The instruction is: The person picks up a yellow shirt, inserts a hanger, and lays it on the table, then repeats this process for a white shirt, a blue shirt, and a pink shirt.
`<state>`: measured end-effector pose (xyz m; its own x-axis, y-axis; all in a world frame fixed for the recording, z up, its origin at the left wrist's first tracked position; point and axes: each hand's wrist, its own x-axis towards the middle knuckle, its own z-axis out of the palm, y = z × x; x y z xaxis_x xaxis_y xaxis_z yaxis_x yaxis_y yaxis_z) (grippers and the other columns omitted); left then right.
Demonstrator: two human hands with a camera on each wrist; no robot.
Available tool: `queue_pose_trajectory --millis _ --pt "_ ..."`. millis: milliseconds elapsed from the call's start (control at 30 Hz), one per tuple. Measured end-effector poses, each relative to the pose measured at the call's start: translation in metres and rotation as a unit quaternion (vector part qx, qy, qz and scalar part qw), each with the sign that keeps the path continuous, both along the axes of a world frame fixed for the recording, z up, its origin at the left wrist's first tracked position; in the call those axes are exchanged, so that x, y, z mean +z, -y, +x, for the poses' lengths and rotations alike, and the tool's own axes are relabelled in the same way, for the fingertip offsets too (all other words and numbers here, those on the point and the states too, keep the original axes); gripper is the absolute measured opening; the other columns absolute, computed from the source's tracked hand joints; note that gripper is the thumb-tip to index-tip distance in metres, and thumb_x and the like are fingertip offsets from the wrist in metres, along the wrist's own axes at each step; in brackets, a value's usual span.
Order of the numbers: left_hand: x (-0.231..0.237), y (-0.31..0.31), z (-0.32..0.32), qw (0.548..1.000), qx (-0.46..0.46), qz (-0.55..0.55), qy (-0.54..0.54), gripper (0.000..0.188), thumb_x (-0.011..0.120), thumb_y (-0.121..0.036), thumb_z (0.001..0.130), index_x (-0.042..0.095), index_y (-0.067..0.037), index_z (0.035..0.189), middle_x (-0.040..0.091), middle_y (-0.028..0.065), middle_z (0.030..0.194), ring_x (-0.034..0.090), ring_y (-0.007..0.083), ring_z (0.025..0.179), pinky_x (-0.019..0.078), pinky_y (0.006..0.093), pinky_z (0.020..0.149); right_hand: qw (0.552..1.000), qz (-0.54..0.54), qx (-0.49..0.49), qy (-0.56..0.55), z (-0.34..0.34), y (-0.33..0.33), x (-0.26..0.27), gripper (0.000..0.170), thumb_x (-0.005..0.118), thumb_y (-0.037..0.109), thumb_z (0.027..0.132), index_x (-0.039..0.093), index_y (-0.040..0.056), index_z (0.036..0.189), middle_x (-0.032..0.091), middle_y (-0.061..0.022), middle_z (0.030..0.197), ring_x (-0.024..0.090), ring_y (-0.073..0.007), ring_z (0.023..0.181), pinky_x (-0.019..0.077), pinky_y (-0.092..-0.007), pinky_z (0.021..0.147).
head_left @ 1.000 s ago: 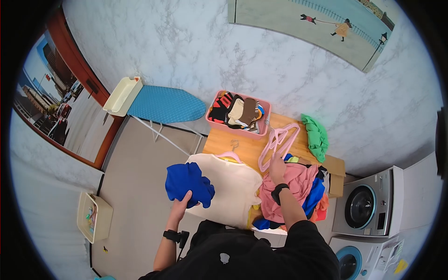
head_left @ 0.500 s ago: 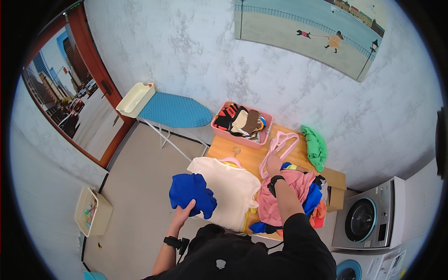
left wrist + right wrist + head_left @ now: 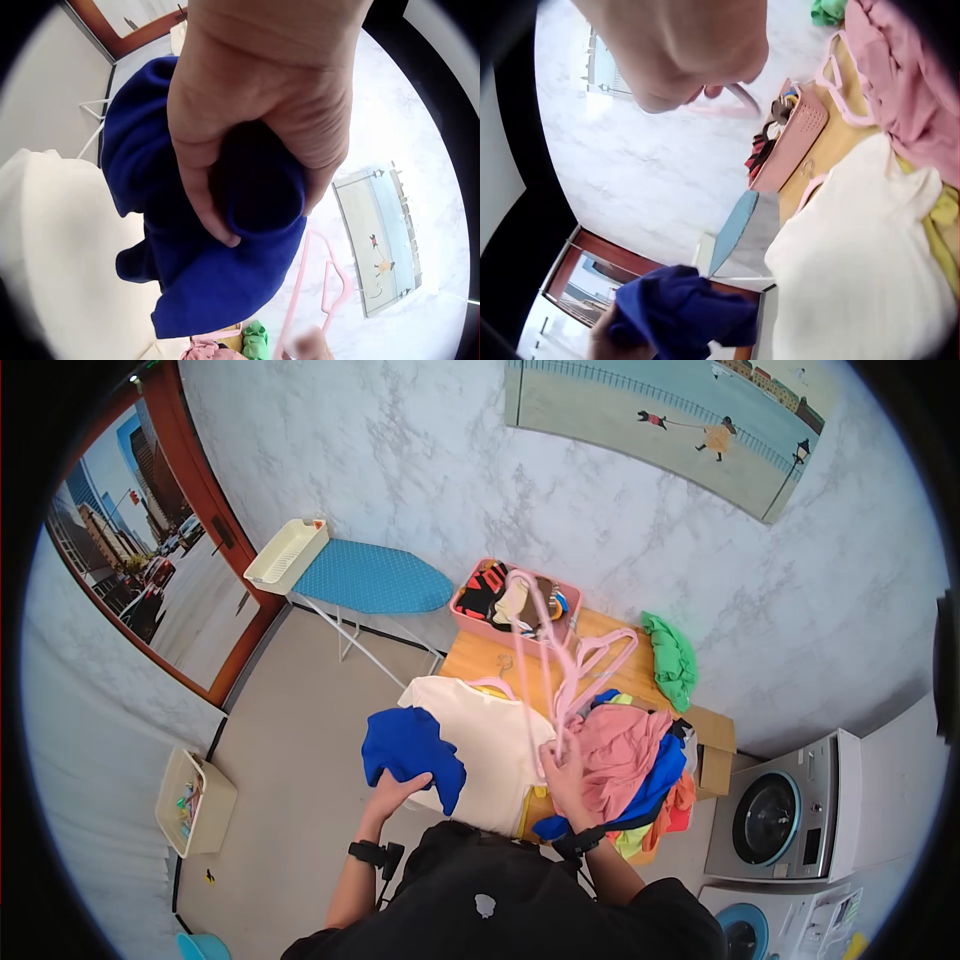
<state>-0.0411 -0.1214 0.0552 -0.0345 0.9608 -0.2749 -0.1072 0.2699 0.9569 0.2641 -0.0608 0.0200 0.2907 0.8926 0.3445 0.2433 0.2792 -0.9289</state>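
The crumpled royal-blue cloth garment (image 3: 410, 745), likely light, limp and best taken by a bunched fold, is held near the cream fabric top (image 3: 485, 750) by curled left hand (image 3: 393, 796) fingers, a pink plastic hanger (image 3: 346, 286) being clamped in the right hand's (image 3: 565, 780).

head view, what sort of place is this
Probably a laundry room, perhaps a staged one: two front-loading machines stand at the right, an ironing board is by the wall, and clothes are heaped on a wooden table.
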Motion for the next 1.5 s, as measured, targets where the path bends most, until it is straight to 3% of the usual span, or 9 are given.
queue_pose_trajectory --millis 67,433,533,667,767,833,1267,1367,1500 --pt "-0.01 -0.011 0.005 0.99 -0.104 0.033 -0.091 0.064 0.078 -0.019 0.079 0.047 0.004 0.129 0.058 0.0117 0.122 0.056 0.0216 0.112 0.0456 0.0349 0.097 0.954 -0.174 0.153 -0.189 -0.009 0.017 0.01 0.016 0.06 0.011 0.093 0.055 0.0003 0.103 0.055 0.0013 0.078 0.047 -0.0024 0.066 0.0348 -0.0213 0.053" --pt "-0.018 0.006 0.038 0.974 -0.19 0.02 -0.126 0.063 0.067 -0.002 0.08 0.038 0.001 0.135 0.052 0.0127 0.126 0.05 0.0214 0.118 0.0395 0.0355 0.102 0.969 -0.075 0.221 -0.085 -0.017 0.071 -0.009 0.029 0.056 0.007 0.094 0.049 0.0036 0.123 0.052 0.002 0.066 0.05 -0.0043 0.058 0.0342 -0.0199 0.051" --pt "-0.012 0.029 0.042 0.974 -0.163 0.041 -0.153 0.054 0.056 0.003 0.084 0.039 0.001 0.135 0.051 0.0125 0.128 0.05 0.0219 0.12 0.0394 0.0353 0.102 0.919 -0.314 0.237 -0.037 -0.013 0.065 -0.021 0.032 0.054 0.01 0.095 0.048 0.0038 0.126 0.051 0.0009 0.064 0.051 -0.0065 0.06 0.038 -0.0217 0.054" --pt "-0.005 0.06 0.032 0.945 -0.126 0.083 -0.291 0.044 0.049 0.0 0.09 0.04 0.003 0.133 0.058 0.0126 0.119 0.056 0.0229 0.115 0.0425 0.0345 0.1 0.976 -0.085 0.173 0.103 -0.013 0.082 -0.08 0.03 0.054 0.012 0.096 0.049 0.0014 0.123 0.053 -0.0004 0.068 0.049 -0.008 0.06 0.0401 -0.0251 0.054" --pt "-0.002 0.071 0.027 0.988 -0.118 0.016 -0.099 0.039 0.047 -0.007 0.096 0.04 0.004 0.132 0.058 0.0139 0.118 0.06 0.0237 0.108 0.048 0.0363 0.097 0.949 -0.159 0.268 -0.04 -0.012 0.104 -0.057 0.037 0.057 0.01 0.094 0.049 0.0033 0.13 0.062 -0.003 0.078 0.057 -0.0089 0.068 0.0439 -0.0254 0.059" --pt "-0.005 0.076 0.02 0.997 -0.065 0.031 0.013 0.034 0.042 -0.015 0.101 0.043 0.004 0.129 0.06 0.0146 0.114 0.064 0.0237 0.098 0.0547 0.0371 0.089 0.968 -0.035 0.243 -0.057 -0.018 0.115 -0.01 0.039 0.059 0.008 0.093 0.049 0.0022 0.13 0.064 -0.0027 0.088 0.06 -0.0094 0.08 0.0476 -0.0245 0.07" --pt "-0.006 0.227 -0.081 0.989 0.134 0.023 -0.06 0.054 0.033 -0.041 0.102 0.056 0.007 0.113 0.067 0.0175 0.095 0.067 0.028 0.085 0.0558 0.0372 0.076 0.935 -0.153 0.301 -0.107 -0.099 0.18 -0.001 0.039 0.044 0.016 0.101 0.044 -0.0036 0.135 0.061 -0.0128 0.12 0.063 -0.018 0.1 0.0509 -0.0302 0.084" --pt "-0.017 0.273 -0.113 0.902 0.094 -0.131 -0.4 0.056 0.034 -0.038 0.096 0.062 0.01 0.098 0.063 0.0295 0.083 0.064 0.0396 0.089 0.0496 0.043 0.084 0.936 -0.108 0.327 -0.075 -0.134 0.206 -0.003 0.041 0.043 0.019 0.102 0.04 -0.0012 0.138 0.057 -0.0145 0.123 0.059 -0.0199 0.105 0.0503 -0.0326 0.089" --pt "-0.013 0.339 -0.136 0.885 0.113 -0.175 -0.416 0.053 0.033 -0.035 0.097 0.062 0.009 0.095 0.066 0.0216 0.084 0.064 0.0296 0.084 0.0488 0.0405 0.072 0.958 0.052 0.275 0.055 -0.179 0.241 0.002 0.035 0.046 0.015 0.1 0.049 -0.0023 0.13 0.059 -0.0124 0.116 0.058 -0.0197 0.104 0.0474 -0.0306 0.09"
